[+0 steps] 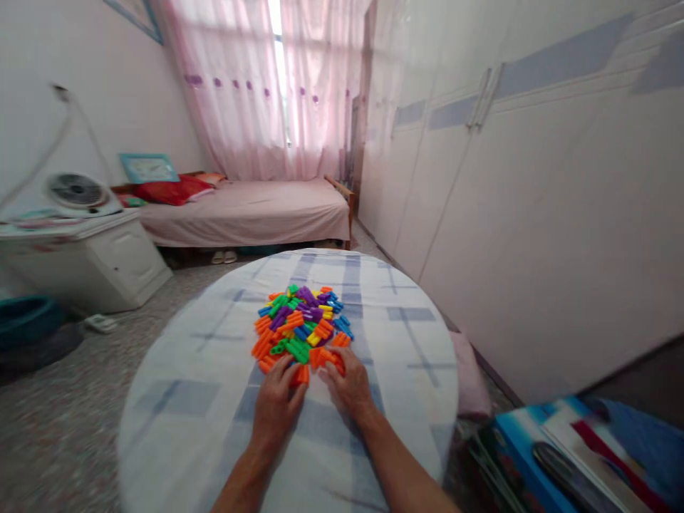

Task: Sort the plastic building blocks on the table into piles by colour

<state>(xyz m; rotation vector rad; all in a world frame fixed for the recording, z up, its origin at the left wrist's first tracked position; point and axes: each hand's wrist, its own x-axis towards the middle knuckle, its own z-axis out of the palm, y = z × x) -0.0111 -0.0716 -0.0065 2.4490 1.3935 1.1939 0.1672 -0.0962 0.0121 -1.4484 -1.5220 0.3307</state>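
Note:
A heap of colourful plastic building blocks, made of joined tubes in orange, green, purple, blue and yellow, lies on the round table. At its near left edge, my left hand is closed on an orange block, with thumb and fingers on either side of it. My right hand curls its fingers round another orange block at the near right of the heap. Both hands are low over the cloth, a small gap between them. My fingers partly hide the blocks they hold.
A white and blue patterned cloth covers the round table. To the right stand a white wardrobe and a stack of books and papers. Beyond are a bed and, at left, a cabinet with a fan.

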